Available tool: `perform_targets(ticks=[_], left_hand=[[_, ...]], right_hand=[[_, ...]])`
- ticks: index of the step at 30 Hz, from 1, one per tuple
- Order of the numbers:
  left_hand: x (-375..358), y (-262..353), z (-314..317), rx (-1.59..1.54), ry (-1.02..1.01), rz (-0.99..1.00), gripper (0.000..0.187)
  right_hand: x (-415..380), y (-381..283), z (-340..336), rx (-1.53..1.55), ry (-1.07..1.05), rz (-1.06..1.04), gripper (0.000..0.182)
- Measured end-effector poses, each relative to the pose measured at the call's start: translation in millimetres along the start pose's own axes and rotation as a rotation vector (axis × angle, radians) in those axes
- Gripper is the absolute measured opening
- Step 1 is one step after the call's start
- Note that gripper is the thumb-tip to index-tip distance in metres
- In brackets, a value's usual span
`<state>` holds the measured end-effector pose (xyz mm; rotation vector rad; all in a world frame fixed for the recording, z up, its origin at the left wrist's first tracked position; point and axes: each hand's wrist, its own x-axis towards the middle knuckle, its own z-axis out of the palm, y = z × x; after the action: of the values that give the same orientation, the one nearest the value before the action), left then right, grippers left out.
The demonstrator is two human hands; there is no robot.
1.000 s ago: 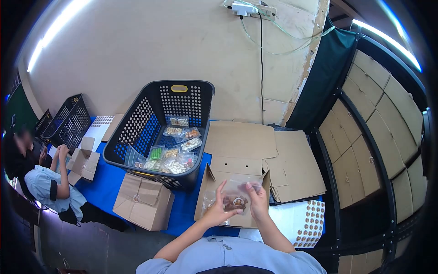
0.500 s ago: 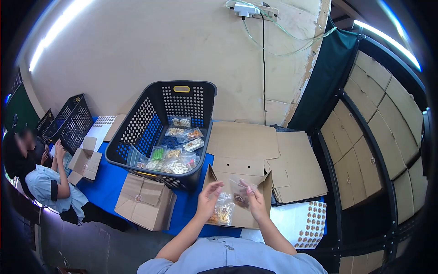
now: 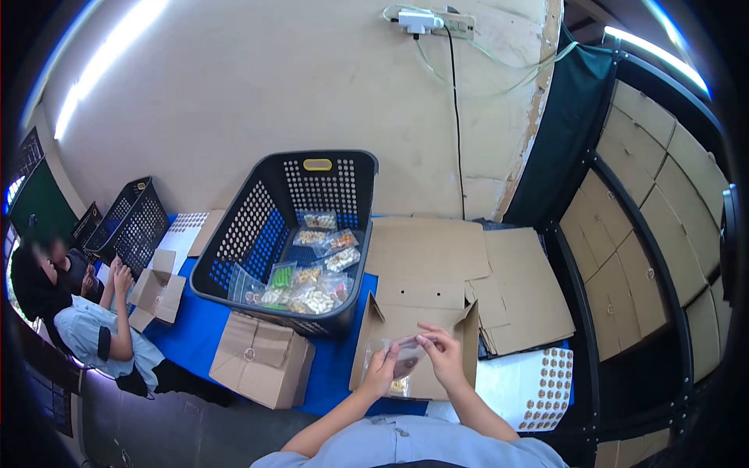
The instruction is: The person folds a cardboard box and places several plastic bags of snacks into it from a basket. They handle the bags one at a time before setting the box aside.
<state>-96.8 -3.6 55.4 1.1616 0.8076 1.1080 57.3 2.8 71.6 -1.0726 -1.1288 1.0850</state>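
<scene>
Above an open cardboard box point(image 3: 470, 343), a small clear plastic bag point(image 3: 407, 357) with brownish contents hangs between my hands. My left hand point(image 3: 380, 373) is closed on the bag's left side. Fingers of my right hand point(image 3: 443, 357) pinch its top right edge. Inside the box, another plastic bag with yellowish pieces point(image 3: 399, 387) shows partly beneath my hands; the rest of the box's contents is hidden.
A black perforated basket point(image 3: 204, 273) holding several filled bags stands to the left. Before it sits a closed carton point(image 3: 253, 366). Flattened cardboard point(image 3: 530, 292) and a sticker sheet point(image 3: 507, 390) lie right. Another person point(image 3: 94, 335) works at far left.
My left hand has come over to the bag and now grips it together with my right hand. The view has shifted slightly. The bags in the box are more covered.
</scene>
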Motion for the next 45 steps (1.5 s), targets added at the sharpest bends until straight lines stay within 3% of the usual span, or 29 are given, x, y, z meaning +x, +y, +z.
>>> perform_targets(ticks=[3,6,7,9,11,15,17,18,19,20,21,23,25,26,28,32,33,35,39,42,45], left_hand=[[3,14,-2,0.204,0.154,0.167,0.043],[0,1,-17,0.190,0.031,0.164,0.042],[1,3,-17,0.230,-0.096,0.128,0.061],[0,5,-4,0.398,-0.156,0.203,0.070],[2,5,-2,0.604,-0.284,0.263,0.093],[11,9,-5,0.518,-0.271,0.309,0.093],[10,2,-6,0.407,-0.179,0.306,0.081],[8,1,-3,0.408,-0.179,0.305,0.081],[6,-1,2,0.259,-0.115,0.158,0.067],[3,-3,5,0.110,-0.051,0.011,0.053],[2,-7,5,0.113,-0.050,0.011,0.053],[4,-18,0,-0.056,0.067,-0.096,0.030],[2,-24,-6,-0.021,0.081,-0.058,0.029],[1,-26,-9,0.012,0.095,-0.022,0.030],[0,-22,-15,0.105,0.093,-0.051,0.033],[-1,-17,-19,0.181,0.120,-0.175,0.041],[0,-15,-19,0.180,0.122,-0.175,0.041],[6,-9,-20,-0.290,0.176,-0.035,0.043],[12,-3,-27,-0.441,0.215,-0.046,0.041],[13,-5,-26,-0.422,0.112,-0.039,0.040],[12,-36,-22,-0.221,0.167,-0.062,0.041]], right_hand=[[1,12,-8,0.047,0.053,0.023,0.017],[-7,15,-9,0.054,0.168,0.025,0.021],[-11,13,-3,0.031,0.199,-0.017,0.022],[-17,21,7,-0.189,0.223,-0.163,0.030],[-19,22,11,-0.113,0.147,-0.103,0.033],[-10,7,11,-0.016,-0.020,-0.093,0.038],[-10,4,13,0.029,-0.069,-0.088,0.037],[-9,3,19,-0.154,0.050,-0.172,0.035],[-8,2,22,-0.336,0.169,-0.256,0.034],[-6,5,22,-0.333,0.169,-0.258,0.034],[-4,10,22,-0.234,0.250,-0.166,0.033],[-1,21,14,-0.132,0.328,-0.075,0.032],[-1,27,-3,-0.016,-0.095,0.046,0.031],[-2,29,-8,-0.015,-0.095,0.045,0.031],[-2,20,-11,0.077,-0.139,0.281,0.029],[-2,32,-19,0.021,-0.127,0.263,0.030],[-1,30,-20,0.146,-0.138,0.271,0.031],[0,26,-19,0.270,-0.150,0.276,0.032],[-22,21,-11,0.118,-0.302,0.248,0.035],[-15,44,-14,0.057,-0.384,0.265,0.035],[-18,50,-9,0.185,-0.158,0.260,0.030]])
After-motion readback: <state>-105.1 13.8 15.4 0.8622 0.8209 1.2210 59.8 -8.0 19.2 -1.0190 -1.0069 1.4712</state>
